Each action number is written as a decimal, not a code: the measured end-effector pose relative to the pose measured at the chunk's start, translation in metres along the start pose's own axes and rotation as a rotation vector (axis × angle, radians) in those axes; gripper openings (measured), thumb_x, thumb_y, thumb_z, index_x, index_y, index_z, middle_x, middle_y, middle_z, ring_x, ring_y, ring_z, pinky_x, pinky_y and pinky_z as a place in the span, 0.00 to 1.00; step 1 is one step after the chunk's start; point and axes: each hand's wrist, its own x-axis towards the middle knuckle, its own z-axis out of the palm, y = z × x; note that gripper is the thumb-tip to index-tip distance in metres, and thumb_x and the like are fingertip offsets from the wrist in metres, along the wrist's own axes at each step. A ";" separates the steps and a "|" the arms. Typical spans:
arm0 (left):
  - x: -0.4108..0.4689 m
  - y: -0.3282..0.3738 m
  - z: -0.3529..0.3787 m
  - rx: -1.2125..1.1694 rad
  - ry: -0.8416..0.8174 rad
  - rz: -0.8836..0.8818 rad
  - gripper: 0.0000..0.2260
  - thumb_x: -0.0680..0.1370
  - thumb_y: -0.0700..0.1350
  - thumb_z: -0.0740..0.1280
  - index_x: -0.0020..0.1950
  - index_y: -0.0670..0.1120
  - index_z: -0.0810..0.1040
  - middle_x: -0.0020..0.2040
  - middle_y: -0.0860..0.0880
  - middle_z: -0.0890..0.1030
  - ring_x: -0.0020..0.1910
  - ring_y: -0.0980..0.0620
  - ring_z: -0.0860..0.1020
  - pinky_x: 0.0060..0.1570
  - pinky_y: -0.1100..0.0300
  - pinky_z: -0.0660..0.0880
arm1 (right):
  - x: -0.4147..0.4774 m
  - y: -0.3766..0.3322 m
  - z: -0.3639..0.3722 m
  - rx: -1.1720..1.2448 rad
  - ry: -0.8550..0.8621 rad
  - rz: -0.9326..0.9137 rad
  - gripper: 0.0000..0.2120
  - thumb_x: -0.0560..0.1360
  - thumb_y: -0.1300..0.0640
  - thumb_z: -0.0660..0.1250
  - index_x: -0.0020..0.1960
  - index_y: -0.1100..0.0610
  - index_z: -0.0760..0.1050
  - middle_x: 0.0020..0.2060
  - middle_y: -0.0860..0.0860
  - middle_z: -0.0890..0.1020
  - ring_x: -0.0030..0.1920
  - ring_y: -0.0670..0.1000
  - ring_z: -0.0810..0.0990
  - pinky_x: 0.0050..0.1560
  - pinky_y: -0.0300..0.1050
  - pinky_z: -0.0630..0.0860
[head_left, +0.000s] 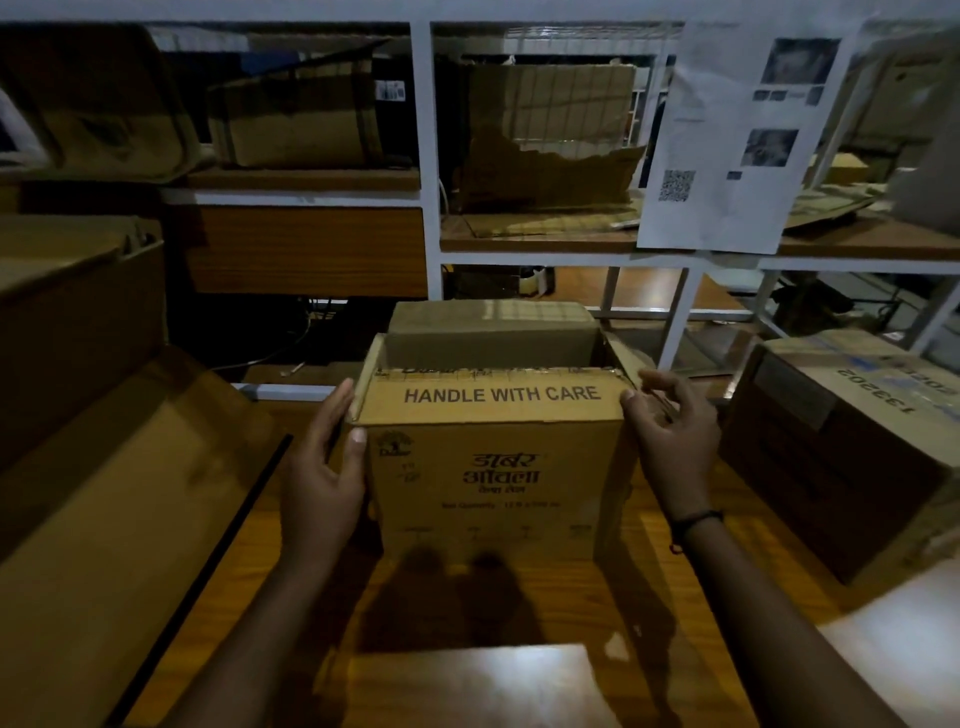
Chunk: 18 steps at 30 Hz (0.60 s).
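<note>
A brown cardboard box (493, 478) printed "HANDLE WITH CARE" stands on a wooden table (649, 545) in front of me, its top flaps partly open. My left hand (324, 478) lies against the box's left side, fingers straight along the side wall and thumb on the front corner. My right hand (670, 431) is at the box's upper right corner, thumb tip touching the near flap's edge and fingers loosely bent by the right flap.
A large flat carton (104, 519) lies at the left and a taped box (841, 441) stands at the right. A white metal rack (431, 208) behind holds more cartons and a hanging printed sheet (727, 145). A pale flap (467, 686) sits at the near edge.
</note>
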 end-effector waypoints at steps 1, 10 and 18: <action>-0.004 0.001 0.001 0.072 0.033 0.034 0.22 0.84 0.45 0.66 0.78 0.55 0.70 0.75 0.52 0.73 0.74 0.52 0.71 0.66 0.41 0.75 | -0.004 0.000 0.001 -0.084 0.038 -0.035 0.13 0.76 0.41 0.65 0.58 0.44 0.77 0.61 0.49 0.78 0.66 0.58 0.72 0.64 0.65 0.70; -0.053 -0.013 0.018 0.319 -0.003 0.110 0.31 0.71 0.39 0.79 0.70 0.54 0.73 0.73 0.42 0.66 0.70 0.45 0.67 0.56 0.54 0.75 | -0.088 0.027 0.011 -0.306 0.013 -0.428 0.29 0.75 0.54 0.73 0.73 0.50 0.67 0.75 0.62 0.58 0.77 0.62 0.57 0.73 0.55 0.65; -0.053 -0.029 0.022 0.247 -0.139 0.121 0.41 0.69 0.38 0.81 0.75 0.61 0.67 0.79 0.43 0.57 0.74 0.42 0.63 0.61 0.45 0.74 | -0.095 0.033 0.020 -0.306 -0.159 -0.403 0.42 0.68 0.58 0.80 0.76 0.48 0.64 0.79 0.64 0.51 0.81 0.63 0.50 0.63 0.57 0.76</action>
